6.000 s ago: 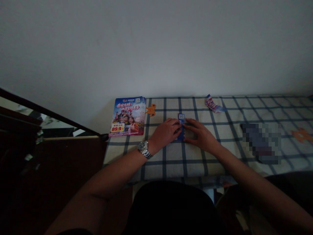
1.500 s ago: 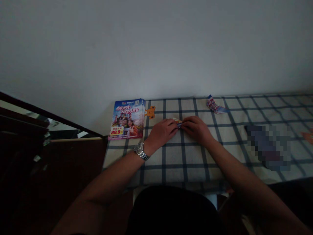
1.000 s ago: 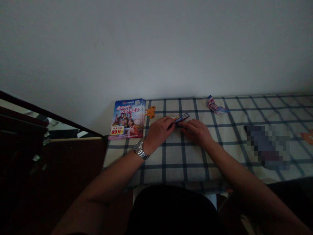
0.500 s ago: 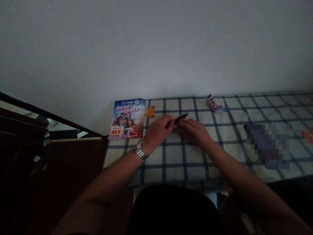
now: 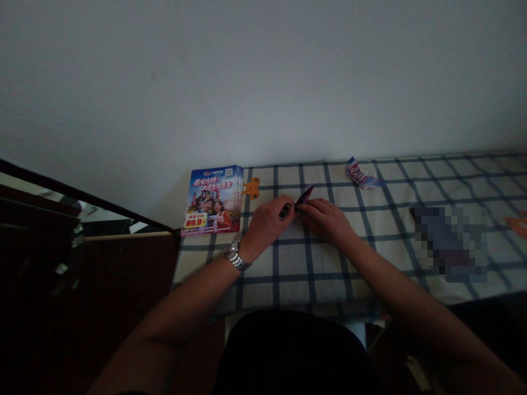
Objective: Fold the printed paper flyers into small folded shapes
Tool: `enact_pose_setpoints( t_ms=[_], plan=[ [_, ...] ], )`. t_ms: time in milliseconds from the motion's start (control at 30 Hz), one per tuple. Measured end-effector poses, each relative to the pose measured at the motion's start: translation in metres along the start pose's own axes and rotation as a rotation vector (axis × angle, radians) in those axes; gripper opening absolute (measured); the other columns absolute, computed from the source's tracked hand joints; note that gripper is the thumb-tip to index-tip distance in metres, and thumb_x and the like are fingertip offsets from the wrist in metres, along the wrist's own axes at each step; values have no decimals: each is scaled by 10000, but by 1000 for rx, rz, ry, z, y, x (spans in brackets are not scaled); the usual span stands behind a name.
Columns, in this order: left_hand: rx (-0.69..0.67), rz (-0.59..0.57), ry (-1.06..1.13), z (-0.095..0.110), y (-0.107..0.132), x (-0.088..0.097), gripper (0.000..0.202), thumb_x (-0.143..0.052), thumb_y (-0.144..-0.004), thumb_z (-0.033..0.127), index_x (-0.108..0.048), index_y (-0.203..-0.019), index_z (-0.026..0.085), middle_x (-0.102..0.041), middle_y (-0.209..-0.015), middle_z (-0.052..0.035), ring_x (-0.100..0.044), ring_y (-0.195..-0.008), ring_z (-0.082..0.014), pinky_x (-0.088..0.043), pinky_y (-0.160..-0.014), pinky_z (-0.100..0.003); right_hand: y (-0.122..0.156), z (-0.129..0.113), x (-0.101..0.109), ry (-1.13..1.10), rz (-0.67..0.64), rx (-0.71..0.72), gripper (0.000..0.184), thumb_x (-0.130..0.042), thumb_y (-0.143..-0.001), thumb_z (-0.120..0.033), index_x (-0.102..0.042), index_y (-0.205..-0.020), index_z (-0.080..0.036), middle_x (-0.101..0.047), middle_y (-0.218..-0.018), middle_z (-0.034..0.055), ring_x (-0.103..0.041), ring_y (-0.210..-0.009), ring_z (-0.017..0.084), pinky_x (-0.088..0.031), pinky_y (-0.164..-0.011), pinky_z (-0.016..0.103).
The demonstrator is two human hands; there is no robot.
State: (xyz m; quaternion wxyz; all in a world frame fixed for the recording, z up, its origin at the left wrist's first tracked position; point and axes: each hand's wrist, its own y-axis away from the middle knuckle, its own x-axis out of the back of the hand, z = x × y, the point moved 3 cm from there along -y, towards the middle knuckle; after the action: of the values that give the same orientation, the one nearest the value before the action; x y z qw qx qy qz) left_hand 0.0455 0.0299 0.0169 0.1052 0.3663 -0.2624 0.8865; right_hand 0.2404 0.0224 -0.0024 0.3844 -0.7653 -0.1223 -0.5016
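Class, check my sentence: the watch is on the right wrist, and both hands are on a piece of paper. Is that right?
Not quite: the head view shows the watch on the left wrist. The left hand and right hand are indeed on the paper.

Leaflet stack [image 5: 212,200] on cloth [image 5: 292,274], left; folded paper [image 5: 305,196] in hands [image 5: 267,221], centre; paper strip [image 5: 361,175] behind, right; wall [image 5: 263,82] beyond.
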Motion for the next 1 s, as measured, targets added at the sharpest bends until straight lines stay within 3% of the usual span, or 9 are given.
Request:
enact_pose_setpoints(
  t_ms=[333,1000],
  plan=[
    [-141,-16,-30,3,1,-2,178,-574,-1016,126,-648,-1149,218,-669,-1131,-36,-671,-1019,-165,-558,-896,-296,0,1,5,4,4,38,242,-542,-1054,-211,-689,-1245,-233,-724,-1080,113,-656,-1021,281,-579,-895,427],
    [-171,-106,-228,2,1,6,133,-617,-1000,189,-727,-1068,220,-639,-1104,-49,-647,-902,-171,-543,-747,-302,-1,-4,7,-27,-33,69,221,-539,-1053,-236,-701,-1203,-242,-733,-1093,118,-669,-1013,284,-598,-878,461]
  ],
)
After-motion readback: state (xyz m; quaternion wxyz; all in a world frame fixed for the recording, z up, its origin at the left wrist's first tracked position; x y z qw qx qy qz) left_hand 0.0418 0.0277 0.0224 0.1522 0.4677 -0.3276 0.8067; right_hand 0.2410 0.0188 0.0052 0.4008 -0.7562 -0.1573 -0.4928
